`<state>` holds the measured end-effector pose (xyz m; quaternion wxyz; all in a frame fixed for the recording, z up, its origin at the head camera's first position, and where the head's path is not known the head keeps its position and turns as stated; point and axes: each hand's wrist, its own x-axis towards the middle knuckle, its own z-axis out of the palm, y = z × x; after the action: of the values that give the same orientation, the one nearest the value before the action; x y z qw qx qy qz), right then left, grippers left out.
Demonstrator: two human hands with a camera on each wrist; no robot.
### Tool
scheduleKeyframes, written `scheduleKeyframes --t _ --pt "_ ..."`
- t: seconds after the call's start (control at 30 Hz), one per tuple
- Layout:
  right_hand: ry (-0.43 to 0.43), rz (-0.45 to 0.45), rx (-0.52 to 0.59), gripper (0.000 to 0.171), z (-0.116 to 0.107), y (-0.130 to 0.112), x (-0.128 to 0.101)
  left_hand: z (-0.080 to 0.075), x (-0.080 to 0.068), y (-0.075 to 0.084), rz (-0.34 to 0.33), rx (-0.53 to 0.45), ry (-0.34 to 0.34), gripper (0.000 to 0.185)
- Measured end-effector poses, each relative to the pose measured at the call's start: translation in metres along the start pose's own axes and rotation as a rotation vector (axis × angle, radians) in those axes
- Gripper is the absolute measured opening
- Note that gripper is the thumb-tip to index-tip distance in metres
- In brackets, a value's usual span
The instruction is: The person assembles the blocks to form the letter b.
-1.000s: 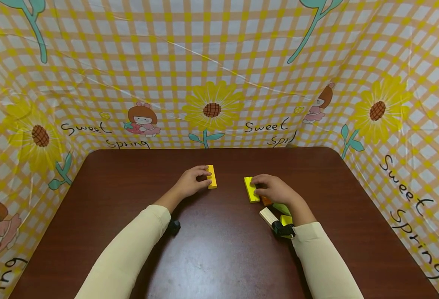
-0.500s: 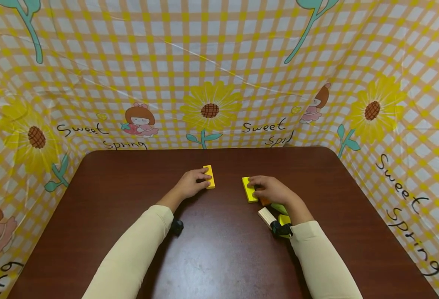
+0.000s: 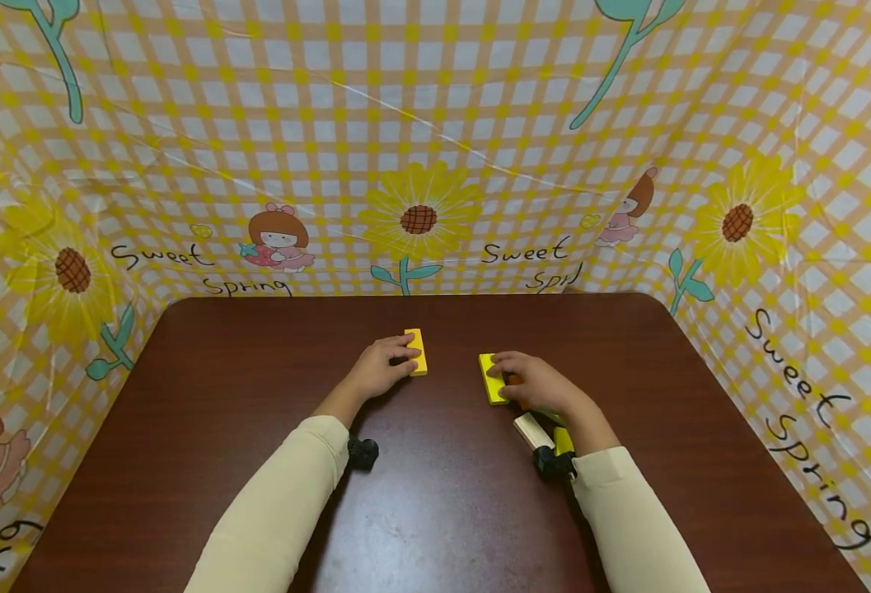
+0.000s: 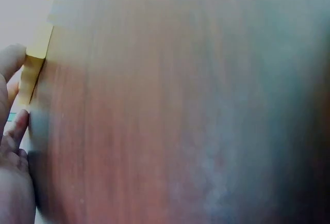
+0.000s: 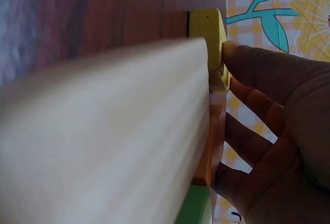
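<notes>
My left hand (image 3: 383, 366) rests its fingertips and thumb on top of an orange-yellow rectangular block (image 3: 419, 365) lying flat on the table. In the left wrist view this block (image 4: 32, 77) shows at the left edge, with fingers over its upper side. To the right, the thumb and fingertips of my right hand (image 3: 542, 385) press on a bright yellow block (image 3: 489, 387). The right wrist view shows that yellow block (image 5: 206, 33) with the thumb on its top. Beside it, partly under my right hand, lies an orange block (image 5: 209, 146).
A pale wooden block (image 3: 531, 431) lies beside my right wrist, blurred large in the right wrist view. A green block (image 5: 195, 206) and another yellow block (image 3: 563, 441) are partly hidden there. Patterned cloth (image 3: 420, 123) stands around the brown table (image 3: 272, 329).
The bright yellow block has shifted slightly left under my right fingers. My left hand stays on the orange-yellow block, which has hardly moved. The wrists and forearms have shifted a little.
</notes>
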<state>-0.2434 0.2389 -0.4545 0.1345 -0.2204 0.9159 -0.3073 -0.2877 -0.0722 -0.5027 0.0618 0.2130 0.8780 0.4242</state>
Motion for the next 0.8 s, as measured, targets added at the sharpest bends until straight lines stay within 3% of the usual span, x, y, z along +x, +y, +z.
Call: scheduleKeyframes --t 0.2,0.37,0.8 --pt "0.013 -0.027 -0.047 0.032 0.004 -0.008 -0.001 0.004 0.001 0.000 0.024 0.027 0.029 0.030" --pt "0.023 -0.056 -0.073 0.030 0.007 -0.008 -0.001 0.007 0.000 -0.001 0.006 0.072 0.033 0.031" --pt "0.083 -0.091 -0.139 0.030 0.017 -0.011 0.000 0.006 -0.002 -0.002 0.023 0.078 0.032 0.031"
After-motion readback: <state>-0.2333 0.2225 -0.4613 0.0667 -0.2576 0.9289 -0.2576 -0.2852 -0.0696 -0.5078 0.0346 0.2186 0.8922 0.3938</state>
